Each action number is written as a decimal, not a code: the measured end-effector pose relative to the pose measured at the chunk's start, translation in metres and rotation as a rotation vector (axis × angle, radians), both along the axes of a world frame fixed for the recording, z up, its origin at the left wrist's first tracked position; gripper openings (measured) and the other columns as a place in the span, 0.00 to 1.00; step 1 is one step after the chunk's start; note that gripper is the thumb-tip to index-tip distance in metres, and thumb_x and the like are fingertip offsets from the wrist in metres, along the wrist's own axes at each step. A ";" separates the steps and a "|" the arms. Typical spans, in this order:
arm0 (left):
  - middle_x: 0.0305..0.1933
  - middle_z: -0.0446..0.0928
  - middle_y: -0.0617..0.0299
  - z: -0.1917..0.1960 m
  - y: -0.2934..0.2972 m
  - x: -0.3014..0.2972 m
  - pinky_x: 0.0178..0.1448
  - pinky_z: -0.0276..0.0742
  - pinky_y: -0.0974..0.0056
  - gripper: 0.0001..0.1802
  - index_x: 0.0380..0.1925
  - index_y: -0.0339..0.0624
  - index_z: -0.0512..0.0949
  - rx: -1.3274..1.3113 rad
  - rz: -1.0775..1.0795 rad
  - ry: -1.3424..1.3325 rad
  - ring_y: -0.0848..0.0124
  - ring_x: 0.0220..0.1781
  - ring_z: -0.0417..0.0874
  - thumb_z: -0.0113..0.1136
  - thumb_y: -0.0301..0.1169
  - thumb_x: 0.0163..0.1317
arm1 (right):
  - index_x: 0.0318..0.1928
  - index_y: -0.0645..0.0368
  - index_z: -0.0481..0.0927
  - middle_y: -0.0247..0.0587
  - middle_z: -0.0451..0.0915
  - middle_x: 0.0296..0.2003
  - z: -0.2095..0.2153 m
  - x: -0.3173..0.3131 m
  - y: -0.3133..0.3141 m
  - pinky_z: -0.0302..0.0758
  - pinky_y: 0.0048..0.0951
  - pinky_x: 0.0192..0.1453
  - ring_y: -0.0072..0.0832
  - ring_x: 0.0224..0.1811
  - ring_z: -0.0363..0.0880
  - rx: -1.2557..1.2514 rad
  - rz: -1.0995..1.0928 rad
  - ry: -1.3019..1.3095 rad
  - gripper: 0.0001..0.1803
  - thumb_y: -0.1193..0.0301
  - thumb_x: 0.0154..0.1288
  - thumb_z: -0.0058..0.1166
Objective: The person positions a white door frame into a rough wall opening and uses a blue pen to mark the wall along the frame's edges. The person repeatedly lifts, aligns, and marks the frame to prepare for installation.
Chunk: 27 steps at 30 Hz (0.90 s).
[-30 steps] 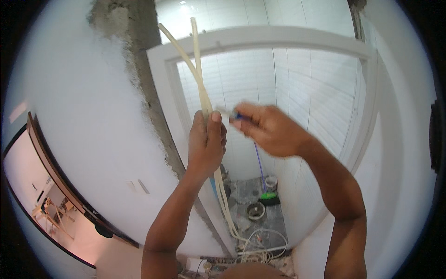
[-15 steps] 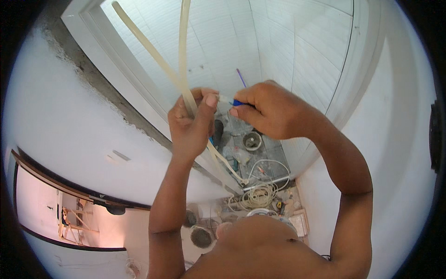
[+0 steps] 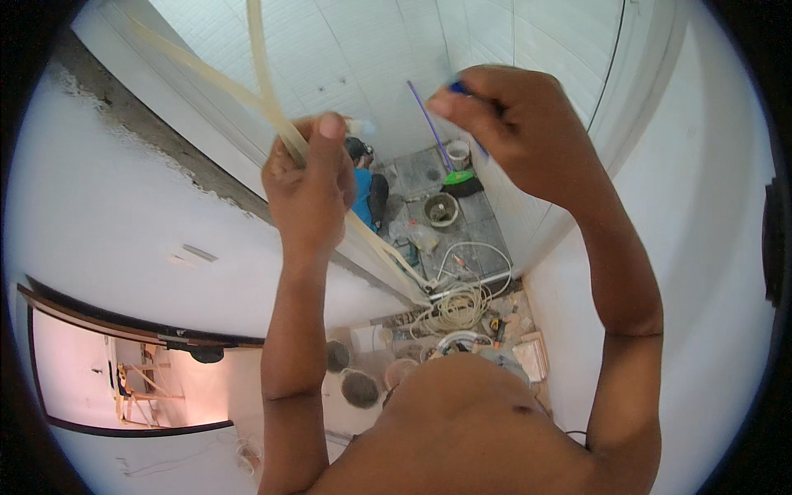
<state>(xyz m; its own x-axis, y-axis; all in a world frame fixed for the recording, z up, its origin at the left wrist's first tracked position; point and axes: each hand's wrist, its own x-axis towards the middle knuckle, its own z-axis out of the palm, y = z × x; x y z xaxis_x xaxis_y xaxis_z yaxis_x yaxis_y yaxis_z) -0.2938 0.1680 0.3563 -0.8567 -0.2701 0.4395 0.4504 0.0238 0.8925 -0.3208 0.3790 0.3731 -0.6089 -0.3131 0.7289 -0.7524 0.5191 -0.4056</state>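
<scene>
- My left hand [image 3: 309, 177] is raised in front of me, fingers curled tight around a pale, cream-coloured flexible tube [image 3: 262, 82] — my thumb points upward, pressed along it.
- The tube is doubled where I grip it: two strands rise from my fist toward the upper left, and one strand runs down past my wrist to the floor by the coiled cables [image 3: 458, 305].
- My right hand [image 3: 516, 132] is raised just to the right of the left, apart from it, fingers pinched shut on a small blue tool [image 3: 459, 86]; only its blue end shows past my fingertips, so I cannot tell what kind it is.
- Both hands are held up against a white tiled wall [image 3: 388, 58], beside a white frame with rough grey plaster [image 3: 124, 115] along its edge.
- Far below, a person in a blue top [image 3: 363, 194] crouches on the grey floor, near a round bucket [image 3: 440, 209] and a broom with a green head [image 3: 456, 176] and a purple handle.
- At lower left, a dark-framed opening [image 3: 124, 371] shows a pinkish lit room.
- More buckets [image 3: 360, 388] and clutter lie on the floor beneath my chest.
</scene>
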 end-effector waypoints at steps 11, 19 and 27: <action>0.15 0.65 0.71 0.005 -0.003 0.003 0.13 0.52 0.73 0.18 0.38 0.36 0.79 0.175 -0.178 -0.035 0.83 0.12 0.59 0.65 0.43 0.65 | 0.43 0.67 0.81 0.44 0.83 0.28 -0.021 0.015 -0.021 0.78 0.27 0.31 0.24 0.25 0.81 -1.078 0.399 -0.421 0.13 0.67 0.69 0.60; 0.16 0.59 0.74 0.001 0.015 0.008 0.16 0.49 0.74 0.17 0.39 0.40 0.77 0.149 -0.101 -0.073 0.84 0.14 0.57 0.65 0.43 0.66 | 0.46 0.71 0.79 0.51 0.84 0.32 -0.028 0.033 -0.032 0.86 0.32 0.37 0.32 0.31 0.86 -1.210 0.510 -0.472 0.15 0.68 0.69 0.59; 0.14 0.61 0.74 -0.028 0.048 0.008 0.13 0.46 0.73 0.20 0.43 0.35 0.78 0.049 -0.261 0.171 0.84 0.11 0.55 0.64 0.43 0.67 | 0.43 0.69 0.80 0.49 0.84 0.30 -0.048 0.047 0.001 0.87 0.35 0.36 0.33 0.30 0.86 -1.336 0.632 -0.620 0.14 0.67 0.68 0.59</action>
